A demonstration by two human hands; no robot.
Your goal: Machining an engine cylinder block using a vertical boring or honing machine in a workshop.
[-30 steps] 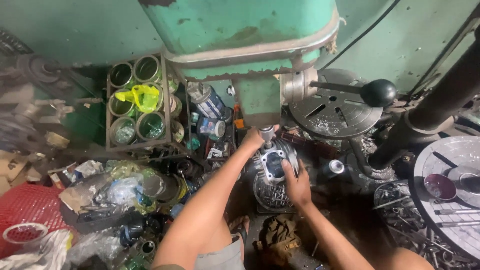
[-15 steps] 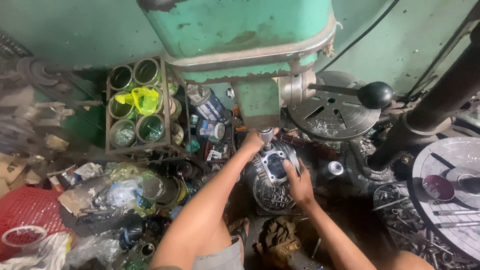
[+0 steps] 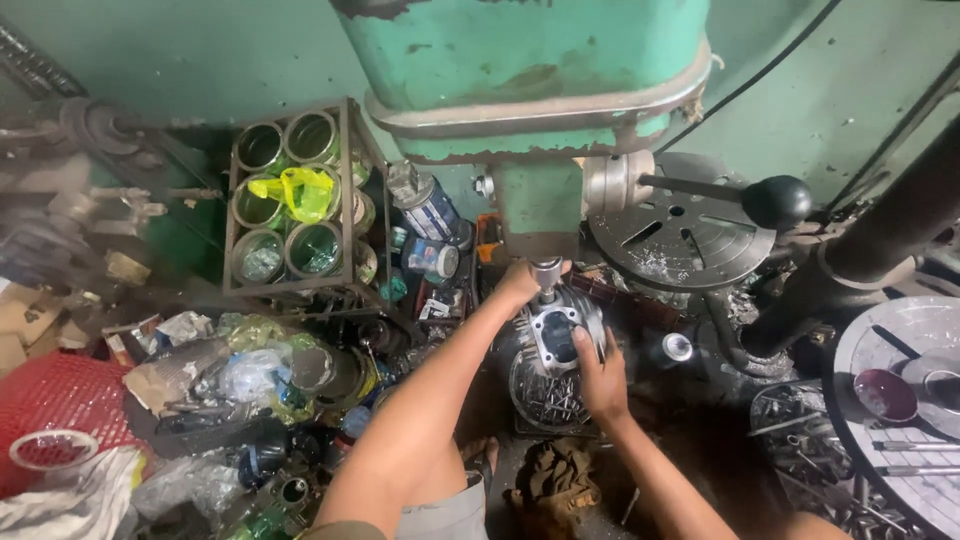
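Observation:
A grey metal engine cylinder [image 3: 556, 338] with a square top opening sits under the spindle of a green drill press [image 3: 530, 90]. My left hand [image 3: 522, 281] is closed around the chuck [image 3: 546, 275] just above the cylinder. Against the cylinder's right side rests my right hand [image 3: 600, 375], fingers curled over its edge. The part stands on a round finned base [image 3: 545, 400] strewn with metal shavings.
A metal rack [image 3: 300, 200] of round tins stands at the left, above a heap of bags and cans. The feed lever with a black knob [image 3: 778, 202] juts right, over a round slotted table [image 3: 690, 240]. A red basket [image 3: 55, 400] lies at far left.
Both hands keep their places on the chuck and the cylinder. The view has shifted only slightly.

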